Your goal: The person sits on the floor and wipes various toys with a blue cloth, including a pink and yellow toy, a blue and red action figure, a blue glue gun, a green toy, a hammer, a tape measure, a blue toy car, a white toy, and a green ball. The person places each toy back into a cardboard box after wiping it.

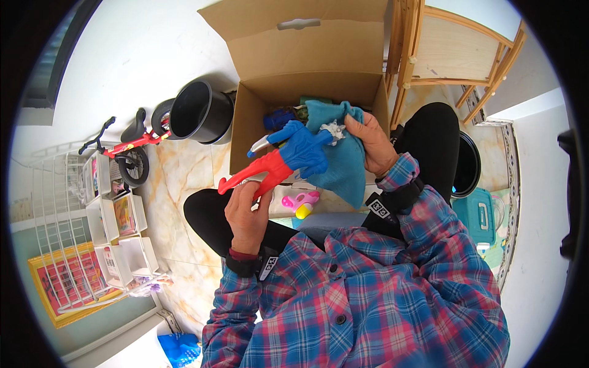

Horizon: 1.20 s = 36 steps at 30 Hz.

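A blue and red plastic toy figure (pixel 294 156) with a silver spiky head lies tilted in front of me. My left hand (pixel 248 211) grips it by the red legs. My right hand (pixel 372 140) holds a teal cloth (pixel 347 170), which hangs down behind the figure, its upper edge bunched at my thumb. The silver head rests against this cloth, close to my right thumb. Beyond both hands stands an open cardboard box (pixel 313 85) holding several items, among them a dark blue object (pixel 278 119), partly hidden by the cloth and figure.
A pink and yellow toy (pixel 301 204) lies between my legs. To the left are a black bucket (pixel 201 112), a red balance bike (pixel 138 141) and a white wire rack (pixel 69 230) with plastic bins. A wooden frame (pixel 455 50) and a teal lidded box (pixel 474 218) are on the right.
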Available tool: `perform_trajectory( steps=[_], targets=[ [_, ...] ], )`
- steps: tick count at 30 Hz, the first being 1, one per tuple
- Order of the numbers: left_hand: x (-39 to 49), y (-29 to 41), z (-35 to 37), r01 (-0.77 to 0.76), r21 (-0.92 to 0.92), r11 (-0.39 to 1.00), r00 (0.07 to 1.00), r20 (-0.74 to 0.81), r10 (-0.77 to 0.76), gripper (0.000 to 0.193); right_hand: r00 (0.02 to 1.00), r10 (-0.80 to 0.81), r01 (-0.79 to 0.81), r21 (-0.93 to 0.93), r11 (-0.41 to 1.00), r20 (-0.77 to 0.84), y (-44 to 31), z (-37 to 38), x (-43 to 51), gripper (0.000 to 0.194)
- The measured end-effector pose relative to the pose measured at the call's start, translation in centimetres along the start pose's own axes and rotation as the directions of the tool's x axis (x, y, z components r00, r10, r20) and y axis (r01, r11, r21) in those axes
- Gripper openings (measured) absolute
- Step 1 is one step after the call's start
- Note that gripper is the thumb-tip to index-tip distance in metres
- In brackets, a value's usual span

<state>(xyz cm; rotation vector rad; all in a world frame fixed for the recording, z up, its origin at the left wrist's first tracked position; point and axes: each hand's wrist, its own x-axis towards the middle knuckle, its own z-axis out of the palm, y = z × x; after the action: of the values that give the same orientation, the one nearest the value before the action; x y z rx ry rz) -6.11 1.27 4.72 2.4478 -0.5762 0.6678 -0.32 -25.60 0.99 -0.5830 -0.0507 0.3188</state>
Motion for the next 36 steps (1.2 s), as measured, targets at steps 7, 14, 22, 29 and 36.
perform_trajectory(
  steps=[7,14,22,29,36],
  targets=[
    [-0.2,0.7,0.0,0.306,-0.194,0.932,0.952,0.055,-0.301,0.028,0.845,0.027,-0.073,-0.067,0.995,-0.533,0.5,-0.5,0.9,0.02],
    [0.2,0.1,0.0,0.7,-0.405,0.588,0.714,0.378,-0.589,0.029,0.894,-0.007,-0.169,-0.35,0.921,-0.448,1.9,-0.7,0.8,0.013],
    [0.4,-1.9,-0.3,0.788,-0.437,0.434,0.615,0.591,-0.522,0.029,0.86,-0.211,0.094,-0.262,0.96,-0.465,0.2,-0.9,1.0,0.013],
    [2.4,-2.1,-0.7,0.92,-0.344,0.188,0.391,0.795,-0.464,0.029,0.765,-0.311,0.185,-0.271,0.945,-0.564,-2.5,-1.5,0.8,0.013],
    [2.3,-2.3,1.7,0.957,-0.283,-0.061,0.24,0.894,-0.379,0.028,0.712,-0.349,0.238,-0.258,0.936,-0.609,-3.0,-0.6,1.0,0.016]
  ],
)
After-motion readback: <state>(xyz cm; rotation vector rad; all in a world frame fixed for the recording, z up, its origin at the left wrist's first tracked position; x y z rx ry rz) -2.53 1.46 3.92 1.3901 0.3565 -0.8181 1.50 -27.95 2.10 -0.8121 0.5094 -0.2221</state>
